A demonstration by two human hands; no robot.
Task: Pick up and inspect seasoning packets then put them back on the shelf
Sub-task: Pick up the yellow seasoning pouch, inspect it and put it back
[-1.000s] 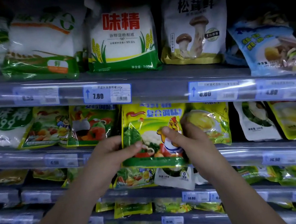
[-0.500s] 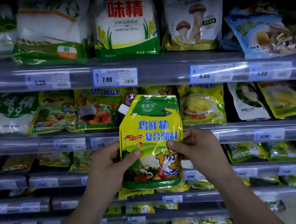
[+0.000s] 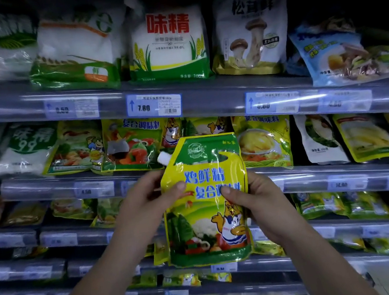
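Note:
I hold a yellow-green seasoning pouch upright in front of the shelves, its front facing me, with blue lettering, a cartoon chicken and a white spout at its top left. My left hand grips its left edge with the thumb on the front. My right hand grips the right edge the same way. The pouch hangs clear of the second shelf, in front of the gap it covers.
Rows of seasoning packets fill the shelves: white and green bags and a mushroom pouch on the top shelf, yellow packets behind the held pouch. Price tags line the shelf rails. More packets lie on lower shelves.
Both hands have drawn the pouch off the second shelf towards me. It now stands fully in view, raised slightly higher than half a second ago.

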